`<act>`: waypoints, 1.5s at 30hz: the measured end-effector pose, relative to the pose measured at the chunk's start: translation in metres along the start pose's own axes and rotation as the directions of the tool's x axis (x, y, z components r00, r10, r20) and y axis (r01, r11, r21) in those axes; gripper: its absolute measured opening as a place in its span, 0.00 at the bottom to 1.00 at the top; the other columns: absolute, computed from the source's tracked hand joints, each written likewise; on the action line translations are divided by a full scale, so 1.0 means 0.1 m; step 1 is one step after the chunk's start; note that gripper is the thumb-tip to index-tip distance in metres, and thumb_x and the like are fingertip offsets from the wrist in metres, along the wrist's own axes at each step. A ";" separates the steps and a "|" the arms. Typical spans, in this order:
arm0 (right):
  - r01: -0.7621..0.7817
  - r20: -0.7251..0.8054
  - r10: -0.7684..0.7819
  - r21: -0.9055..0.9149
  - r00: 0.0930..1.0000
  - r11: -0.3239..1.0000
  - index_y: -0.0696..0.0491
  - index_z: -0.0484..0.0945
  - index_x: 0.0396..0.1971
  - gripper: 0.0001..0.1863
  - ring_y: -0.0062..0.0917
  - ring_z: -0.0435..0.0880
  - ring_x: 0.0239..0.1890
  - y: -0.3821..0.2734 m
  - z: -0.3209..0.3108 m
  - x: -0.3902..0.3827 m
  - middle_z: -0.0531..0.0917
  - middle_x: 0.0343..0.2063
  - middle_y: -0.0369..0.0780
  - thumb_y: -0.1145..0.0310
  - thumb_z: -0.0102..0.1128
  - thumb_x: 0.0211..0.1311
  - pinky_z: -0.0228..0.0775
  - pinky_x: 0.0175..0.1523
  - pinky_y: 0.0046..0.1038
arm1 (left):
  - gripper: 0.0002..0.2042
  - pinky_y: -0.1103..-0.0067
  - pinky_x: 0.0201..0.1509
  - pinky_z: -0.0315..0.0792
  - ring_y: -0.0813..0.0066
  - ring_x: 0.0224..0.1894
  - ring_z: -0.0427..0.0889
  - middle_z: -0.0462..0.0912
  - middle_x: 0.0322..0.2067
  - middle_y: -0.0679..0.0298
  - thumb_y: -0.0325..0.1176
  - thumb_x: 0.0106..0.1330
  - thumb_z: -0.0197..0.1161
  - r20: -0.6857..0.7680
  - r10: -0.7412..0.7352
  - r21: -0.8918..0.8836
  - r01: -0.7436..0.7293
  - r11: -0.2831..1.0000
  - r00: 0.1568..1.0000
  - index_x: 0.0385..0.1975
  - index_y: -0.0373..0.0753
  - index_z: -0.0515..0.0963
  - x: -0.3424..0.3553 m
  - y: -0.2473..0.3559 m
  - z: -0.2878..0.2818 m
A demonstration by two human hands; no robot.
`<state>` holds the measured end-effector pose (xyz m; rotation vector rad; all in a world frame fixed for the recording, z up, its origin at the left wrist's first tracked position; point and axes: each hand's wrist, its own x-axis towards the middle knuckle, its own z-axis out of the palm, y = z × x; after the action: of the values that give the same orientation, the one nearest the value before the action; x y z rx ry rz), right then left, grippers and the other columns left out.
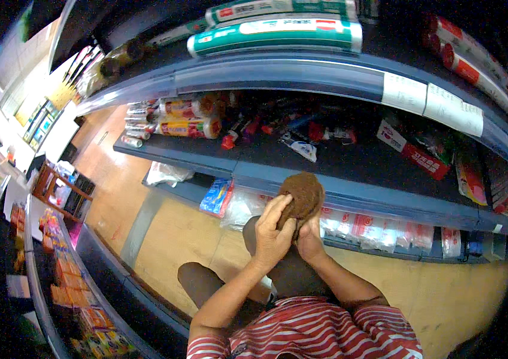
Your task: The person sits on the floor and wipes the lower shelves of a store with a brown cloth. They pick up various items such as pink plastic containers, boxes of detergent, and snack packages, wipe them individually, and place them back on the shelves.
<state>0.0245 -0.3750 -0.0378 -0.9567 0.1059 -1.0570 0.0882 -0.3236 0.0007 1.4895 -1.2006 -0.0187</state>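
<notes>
In front of my crouched body, both hands hold a bunched brown cloth (302, 192) with a fuzzy surface. My left hand (273, 234) grips it from the left, its fingers laid over the near side and thumb pressed against it. Lower right of it, my right hand (310, 240) closes round the bottom of the bundle; its fingertips are partly hidden. The cloth is just before the front edge of a dark middle shelf (254, 170). On that shelf lie small packets, among them a white and dark pouch (299, 145) nearest the cloth.
Above, an upper shelf carries green and white rolls (278, 36) and red and white rolls (475, 66). Yellow-labelled rolls (185, 127) sit at the middle shelf's left end. Plastic-wrapped packs (367, 227) line the bottom shelf. Another stocked shelf (80, 287) runs along my left.
</notes>
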 end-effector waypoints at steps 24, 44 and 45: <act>-0.063 -0.605 -0.661 -0.757 0.444 0.650 0.60 0.63 0.43 0.22 0.28 0.65 0.42 -1.40 -1.95 -0.47 0.67 0.40 0.43 0.58 0.46 0.53 0.55 0.48 0.27 | 0.16 0.70 0.38 0.66 0.55 0.35 0.73 0.74 0.30 0.47 0.32 0.48 0.50 0.922 -0.267 0.262 0.055 0.963 0.281 0.38 0.33 0.70 -0.77 -1.73 1.16; -0.068 0.080 -0.460 -0.953 0.884 -0.296 0.51 0.72 0.32 0.23 0.40 0.65 0.31 -0.22 -1.52 -0.07 0.66 0.25 0.45 0.63 0.62 0.26 0.58 0.34 0.37 | 0.15 0.76 0.41 0.67 0.60 0.35 0.75 0.75 0.32 0.48 0.28 0.48 0.47 0.800 -0.457 0.328 0.356 0.875 0.389 0.37 0.34 0.72 -0.64 -1.57 1.13; -0.038 0.126 -0.500 -0.952 0.857 -0.305 0.51 0.71 0.30 0.22 0.39 0.65 0.29 -0.32 -1.60 -0.08 0.65 0.24 0.44 0.66 0.60 0.26 0.58 0.32 0.37 | 0.15 0.76 0.41 0.67 0.61 0.35 0.75 0.75 0.32 0.49 0.28 0.49 0.47 0.798 -0.467 0.321 0.388 0.864 0.380 0.37 0.34 0.72 -0.62 -1.53 1.12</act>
<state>-0.0811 -0.4719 -0.1152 -2.4384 1.4248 -1.4846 0.0901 -0.3935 -0.1865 1.9019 -1.5292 -1.2551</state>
